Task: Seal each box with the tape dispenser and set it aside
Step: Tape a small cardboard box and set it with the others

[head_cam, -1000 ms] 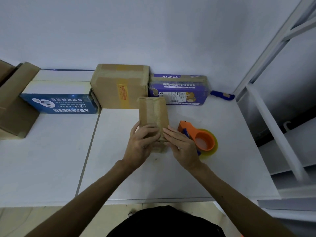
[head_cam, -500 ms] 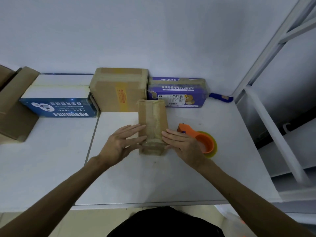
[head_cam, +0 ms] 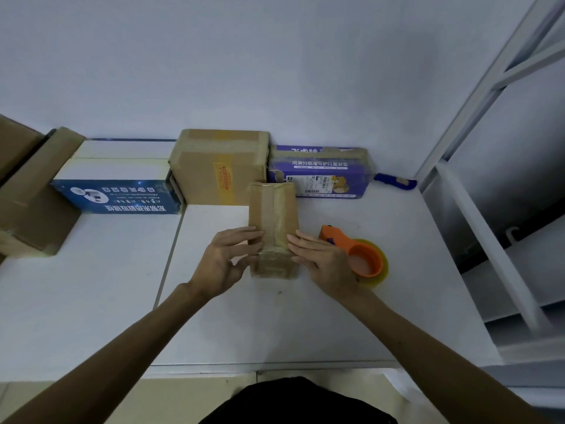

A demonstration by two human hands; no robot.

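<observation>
Box: small brown box (head_cam: pixel 273 221) lies lengthwise on the white desk (head_cam: pixel 275 325), mid-desk, with tape along its top and over the near end.
Left hand: left hand (head_cam: pixel 227 260) is spread, fingers straight, their tips on the box's left edge near the near end.
Right hand: right hand (head_cam: pixel 322 260) is flat, fingers straight and together, lying against the box's right side.
Dispenser: orange tape dispenser (head_cam: pixel 357 255) rests on the desk just right of the right hand, ungripped.
Behind: a larger brown box (head_cam: pixel 218 166) and a purple box (head_cam: pixel 319 172) stand against the wall.
Left: a blue box (head_cam: pixel 116 194), then brown cartons (head_cam: pixel 30 194).
Far right: a small blue object (head_cam: pixel 396 181), too small to identify.
</observation>
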